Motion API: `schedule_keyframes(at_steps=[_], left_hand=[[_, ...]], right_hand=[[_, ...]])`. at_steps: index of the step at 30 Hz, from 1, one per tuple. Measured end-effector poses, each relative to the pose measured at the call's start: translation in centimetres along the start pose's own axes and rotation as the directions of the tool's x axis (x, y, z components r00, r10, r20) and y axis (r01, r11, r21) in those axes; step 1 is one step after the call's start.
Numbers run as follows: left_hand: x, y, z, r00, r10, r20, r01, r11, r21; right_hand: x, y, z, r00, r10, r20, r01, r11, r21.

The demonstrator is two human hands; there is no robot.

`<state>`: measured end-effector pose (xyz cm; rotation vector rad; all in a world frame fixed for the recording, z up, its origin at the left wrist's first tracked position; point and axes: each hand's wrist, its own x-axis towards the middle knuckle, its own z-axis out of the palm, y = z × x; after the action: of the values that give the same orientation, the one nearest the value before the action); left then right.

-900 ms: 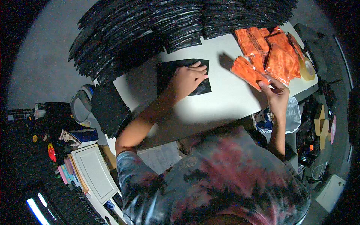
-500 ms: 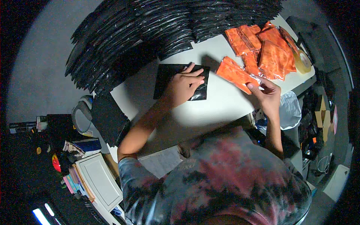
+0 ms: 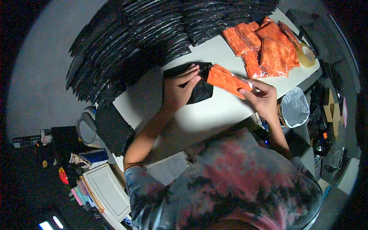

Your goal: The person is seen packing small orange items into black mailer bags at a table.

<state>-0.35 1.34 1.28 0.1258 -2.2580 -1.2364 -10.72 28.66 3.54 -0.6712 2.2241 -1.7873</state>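
Observation:
A flat black plastic bag (image 3: 202, 92) lies on the white table (image 3: 230, 111). Over its left part rests my left hand (image 3: 179, 92), fingers stretched out and thumb apart; whether the fingertips pinch the bag's upper layer is hard to see. My right hand (image 3: 264, 97) grips one end of a folded orange cloth packet in clear plastic (image 3: 226, 81) between thumb and fingers. The packet's free end points left and hangs beside the bag's right edge. Further right, several similar orange packets (image 3: 274, 55) are heaped loosely.
Big stacks of black plastic bags (image 3: 153, 34) line the table's far side. A roll of clear tape (image 3: 306, 55) sits beyond the orange heap. More black bags (image 3: 113, 126) hang over the left edge. A lined bin (image 3: 295, 107) stands below the table at right.
My right hand has carried the orange packet left, up to the black bag. My left hand has shifted left on the bag and turned, its fingers closer together.

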Motion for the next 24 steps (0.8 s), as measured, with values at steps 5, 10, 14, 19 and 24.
schedule_keyframes(at_steps=[5, 10, 14, 19, 24], left_hand=[[-0.1, 0.8, -0.4, 1.000, -0.007, 0.006, 0.007, 1.000, 0.018], [-0.3, 1.1, -0.3, 0.964, 0.263, -0.034, -0.251, 0.948, 0.196], [-0.3, 1.2, -0.6, 0.982, 0.187, 0.025, -0.189, 0.969, 0.161], [1.1, 2.8, -1.5, 0.982, 0.171, 0.076, -0.177, 0.982, 0.070], [2.1, 4.6, -2.2, 0.972, 0.024, 0.234, -0.012, 0.998, -0.054]], right_hand=[[-0.3, -0.6, 0.4, 0.999, 0.009, 0.030, -0.013, 0.991, 0.133], [-1.1, 0.5, 1.3, 0.994, 0.082, 0.078, -0.097, 0.970, 0.222], [-1.6, 1.2, 1.5, 0.996, 0.024, 0.081, -0.036, 0.989, 0.142], [-1.1, -1.8, 1.0, 0.963, -0.228, 0.143, 0.241, 0.968, -0.077], [-0.2, -2.1, -0.1, 0.833, -0.521, 0.188, 0.553, 0.795, -0.249]])
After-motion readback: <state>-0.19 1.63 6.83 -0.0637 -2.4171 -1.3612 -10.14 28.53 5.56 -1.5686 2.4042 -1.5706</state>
